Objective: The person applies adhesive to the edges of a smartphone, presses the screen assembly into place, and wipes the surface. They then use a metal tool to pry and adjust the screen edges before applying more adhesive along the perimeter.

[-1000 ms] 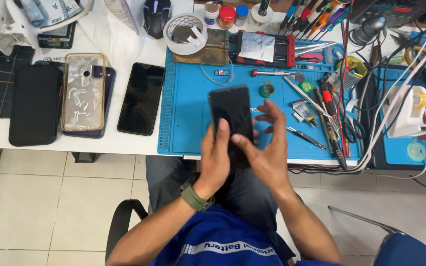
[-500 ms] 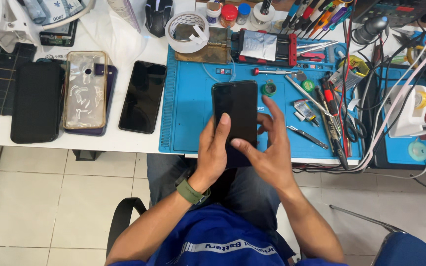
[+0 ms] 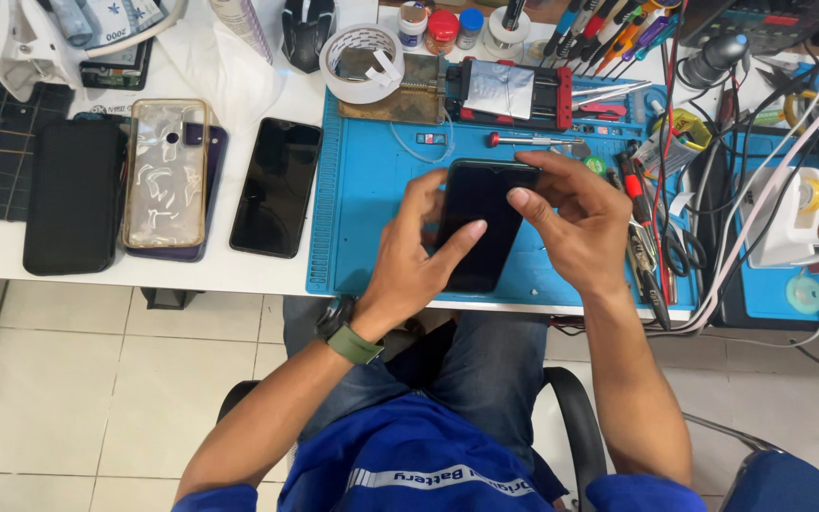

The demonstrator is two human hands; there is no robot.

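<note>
White worktop (image 3: 239, 275) carries a blue mat (image 3: 372, 218); over it, a black phone (image 3: 481, 223) stands lengthwise away from the person, slightly tilted, screen up. Left hand (image 3: 419, 261) and right hand (image 3: 571, 223) both grasp it.

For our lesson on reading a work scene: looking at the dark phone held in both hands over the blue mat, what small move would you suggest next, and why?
Probably lower the black phone flat onto the blue mat. Both the left hand and right hand grip its edges above the mat, with fingers lying across the dark screen, so neither hand is free for the screwdriver lying just beyond it.
</note>
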